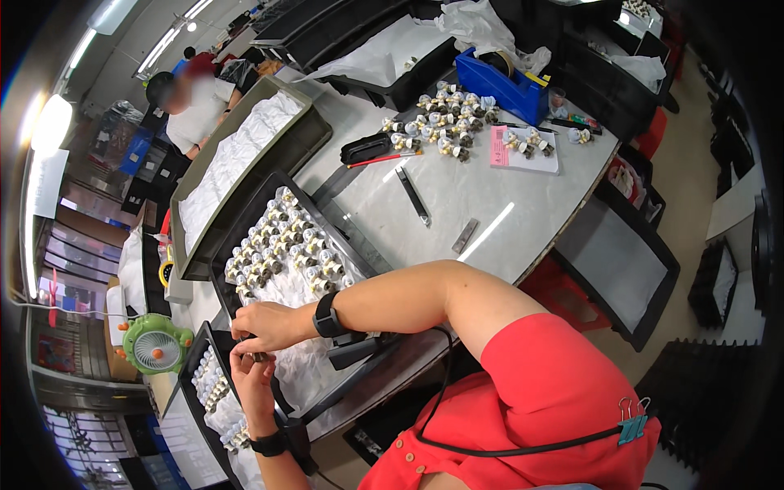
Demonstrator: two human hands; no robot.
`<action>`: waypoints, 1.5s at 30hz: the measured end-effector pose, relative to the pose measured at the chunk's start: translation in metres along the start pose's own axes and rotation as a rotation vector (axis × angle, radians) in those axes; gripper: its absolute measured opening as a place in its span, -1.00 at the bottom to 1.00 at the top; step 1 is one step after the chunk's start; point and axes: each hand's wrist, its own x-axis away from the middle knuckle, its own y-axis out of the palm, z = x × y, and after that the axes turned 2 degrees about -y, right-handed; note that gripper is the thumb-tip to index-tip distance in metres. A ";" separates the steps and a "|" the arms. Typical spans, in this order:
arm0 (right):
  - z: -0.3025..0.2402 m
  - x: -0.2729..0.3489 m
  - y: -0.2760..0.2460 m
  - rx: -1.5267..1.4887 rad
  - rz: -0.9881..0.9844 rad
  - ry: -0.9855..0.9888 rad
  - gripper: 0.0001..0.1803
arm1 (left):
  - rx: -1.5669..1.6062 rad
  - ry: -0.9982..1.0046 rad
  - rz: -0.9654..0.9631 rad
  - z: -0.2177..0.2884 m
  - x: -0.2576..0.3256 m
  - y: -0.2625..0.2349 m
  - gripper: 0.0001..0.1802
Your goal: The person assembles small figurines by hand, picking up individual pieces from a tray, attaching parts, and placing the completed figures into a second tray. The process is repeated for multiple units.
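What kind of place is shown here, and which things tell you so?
Probably a small factory assembly bench. Black trays hold rows of identical small brass fittings, more lie grouped on the table, and both hands work one small part.

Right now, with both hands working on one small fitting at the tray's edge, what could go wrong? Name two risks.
1. The small fitting, pinched between the left hand and right hand, could slip and drop off the table edge.
2. The right forearm reaches across the tray; it might knock the packed fittings out of their rows.
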 end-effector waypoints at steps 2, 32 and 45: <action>-0.004 0.000 -0.002 -0.035 -0.072 0.051 -0.62 | 0.027 0.021 0.012 -0.005 0.000 -0.004 -0.62; -0.004 0.006 -0.008 -0.173 -0.210 0.214 -0.54 | 0.244 0.006 -0.019 -0.021 0.002 -0.012 -0.50; -0.008 0.009 -0.004 -0.119 -0.310 0.195 -0.61 | 0.346 0.046 0.022 -0.019 0.013 -0.008 -0.44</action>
